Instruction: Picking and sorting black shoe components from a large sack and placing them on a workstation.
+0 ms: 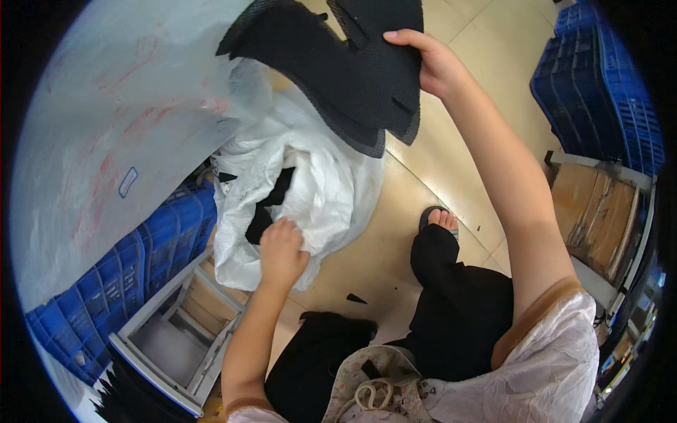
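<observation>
My right hand (434, 67) is raised at the upper middle, its thumb lying over a stack of flat black mesh fabric pieces (352, 77) with curved, notched outlines. The fabric hangs above and beyond a crumpled white sack (328, 187) on the floor. Inside the sack's opening some black material (278, 194) shows. My left hand (282, 250) is closed at the near edge of that opening, and the sack's rim appears gathered under its curled fingers. Its fingertips are hidden.
A big cloudy plastic bag (106, 141) bulges at the left above blue crates (127, 261). A grey-framed stool (176, 338) stands at lower left. To the right are stacked blue crates (599, 84) and a wood-topped stool (592, 211). A black scrap (357, 299) lies on the tiled floor.
</observation>
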Action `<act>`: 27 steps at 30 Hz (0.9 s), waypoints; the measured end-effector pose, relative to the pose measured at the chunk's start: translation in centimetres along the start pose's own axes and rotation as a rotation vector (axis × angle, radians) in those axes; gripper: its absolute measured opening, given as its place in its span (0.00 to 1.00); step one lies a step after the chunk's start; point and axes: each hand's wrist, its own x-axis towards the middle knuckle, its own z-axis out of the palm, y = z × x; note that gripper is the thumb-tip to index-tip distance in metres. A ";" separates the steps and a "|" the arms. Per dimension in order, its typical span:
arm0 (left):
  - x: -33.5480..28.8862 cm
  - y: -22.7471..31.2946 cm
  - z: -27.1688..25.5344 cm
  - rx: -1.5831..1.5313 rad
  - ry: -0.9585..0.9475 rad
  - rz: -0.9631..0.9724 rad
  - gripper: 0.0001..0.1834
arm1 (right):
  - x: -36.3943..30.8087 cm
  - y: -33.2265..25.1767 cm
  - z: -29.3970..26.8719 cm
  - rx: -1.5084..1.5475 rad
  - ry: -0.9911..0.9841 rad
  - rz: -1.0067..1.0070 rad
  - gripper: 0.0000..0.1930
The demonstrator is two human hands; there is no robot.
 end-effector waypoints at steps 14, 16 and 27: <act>-4.4 -9.7 -3.4 -2.194 0.896 -0.467 0.29 | 0.7 -0.7 -0.1 0.177 -0.006 -0.004 0.17; -4.7 -9.9 -3.4 -2.229 0.878 -0.370 0.28 | 1.0 -0.4 -0.1 0.202 0.016 0.015 0.17; -7.6 -11.4 -0.2 -1.535 0.712 -0.641 0.30 | 0.9 0.7 -0.2 0.047 0.067 0.018 0.22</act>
